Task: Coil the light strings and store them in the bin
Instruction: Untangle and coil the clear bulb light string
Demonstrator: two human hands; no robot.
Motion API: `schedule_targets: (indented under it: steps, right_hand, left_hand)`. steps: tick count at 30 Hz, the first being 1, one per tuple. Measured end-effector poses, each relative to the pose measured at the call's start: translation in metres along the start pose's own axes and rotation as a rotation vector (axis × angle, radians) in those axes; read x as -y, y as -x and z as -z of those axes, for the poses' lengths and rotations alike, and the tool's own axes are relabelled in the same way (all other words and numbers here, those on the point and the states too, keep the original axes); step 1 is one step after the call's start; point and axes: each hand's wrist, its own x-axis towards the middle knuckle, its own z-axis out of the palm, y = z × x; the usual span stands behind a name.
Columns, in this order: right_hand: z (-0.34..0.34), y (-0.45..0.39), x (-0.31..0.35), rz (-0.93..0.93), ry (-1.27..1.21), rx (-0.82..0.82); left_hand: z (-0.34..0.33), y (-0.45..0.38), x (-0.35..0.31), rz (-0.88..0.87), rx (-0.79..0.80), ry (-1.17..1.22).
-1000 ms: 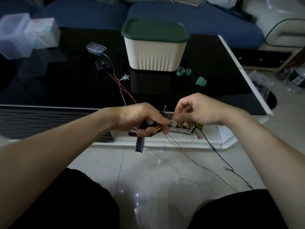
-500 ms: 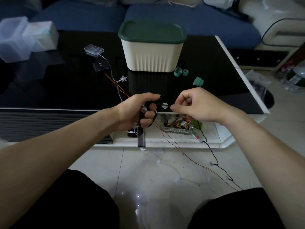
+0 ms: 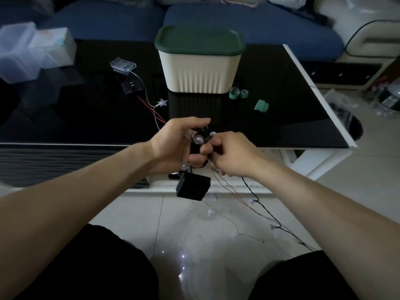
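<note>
Currently left hand (image 3: 173, 146) fingers (image 3: 204, 149) grip the bulb-string coil (image 3: 198, 139), battery box (image 3: 193, 186) dangling below; right hand (image 3: 232, 156) pinches the black wire (image 3: 255, 197) feeding it. Keep wraps snug and even, drawing floor slack gradually; lidded bin (image 3: 199, 61) waits on the bench (image 3: 292, 100).

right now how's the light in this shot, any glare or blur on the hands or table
Head view: dim and bluish overall; the glossy black table mirrors the bin below its base; small bright glints show on the floor tiles; the left hand and right hand are fairly sharp, the black box hanging under them is slightly soft; wide-angle bending curves the table edges and sofa.
</note>
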Motion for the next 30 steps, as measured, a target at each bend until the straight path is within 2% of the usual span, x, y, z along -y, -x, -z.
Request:
schedule_targets:
  steps: [2, 4, 7, 10, 14, 20, 27, 30]
  right_hand:
    - [-0.002, -0.002, 0.001, -0.029, -0.057, -0.018]
    - [0.000, -0.004, -0.001, -0.110, -0.086, 0.030]
    - [0.004, -0.008, -0.008, -0.243, -0.031, 0.156]
    - [0.007, -0.009, -0.015, -0.275, 0.060, 0.224]
    - [0.012, -0.007, -0.016, -0.279, 0.059, 0.285]
    - [0.010, 0.002, 0.001, -0.132, 0.204, 0.398]
    - [0.004, 0.012, 0.024, 0.030, 0.234, 0.340]
    - [0.006, 0.015, 0.030, 0.104, 0.211, 0.261]
  left_hand:
    - [0.000, 0.001, 0.000, -0.042, -0.006, 0.021]
    - [0.000, 0.002, 0.000, -0.090, -0.053, 0.039]
    - [0.001, 0.001, 0.000, -0.156, -0.176, -0.031]
    - [0.007, -0.001, -0.003, -0.257, -0.256, -0.103]
    - [0.011, -0.003, -0.005, -0.330, -0.282, 0.078]
    - [0.009, -0.014, -0.001, -0.382, -0.370, 0.228]
    - [0.004, -0.013, 0.004, -0.306, -0.307, 0.080]
    - [0.003, -0.012, 0.006, -0.264, -0.319, -0.058]
